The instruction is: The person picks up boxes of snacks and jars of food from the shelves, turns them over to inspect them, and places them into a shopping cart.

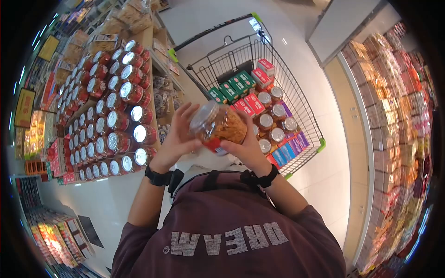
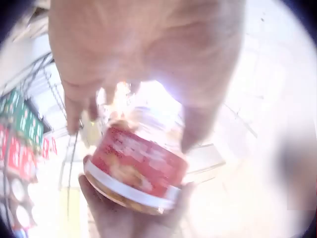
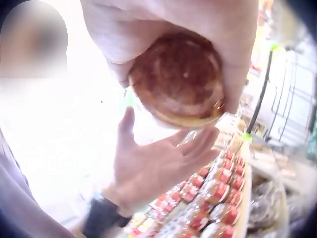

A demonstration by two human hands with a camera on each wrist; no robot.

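A clear jar [image 1: 230,126] with a silver lid [image 1: 204,115] and golden-brown flaky food inside is tilted in front of my chest. My right hand [image 1: 252,147] grips it around the base end, thumb on the near side. At the lid end my left hand [image 1: 175,139] stands with thumb and fingers spread; the right wrist view shows that left hand [image 3: 161,166] with its palm opened toward the jar. A red label with a white band wraps the jar [image 2: 138,166] in the left wrist view. The jar's round base [image 3: 176,79] faces the right wrist camera.
A wire shopping cart [image 1: 303,104] ahead carries silver-lidded jars [image 1: 278,134], green boxes [image 1: 236,85], red boxes [image 1: 250,105] and blue and purple packs. To the left, rows of similar jars [image 1: 118,143] fill a display. Shelves of packaged goods [image 1: 384,139] line the right side.
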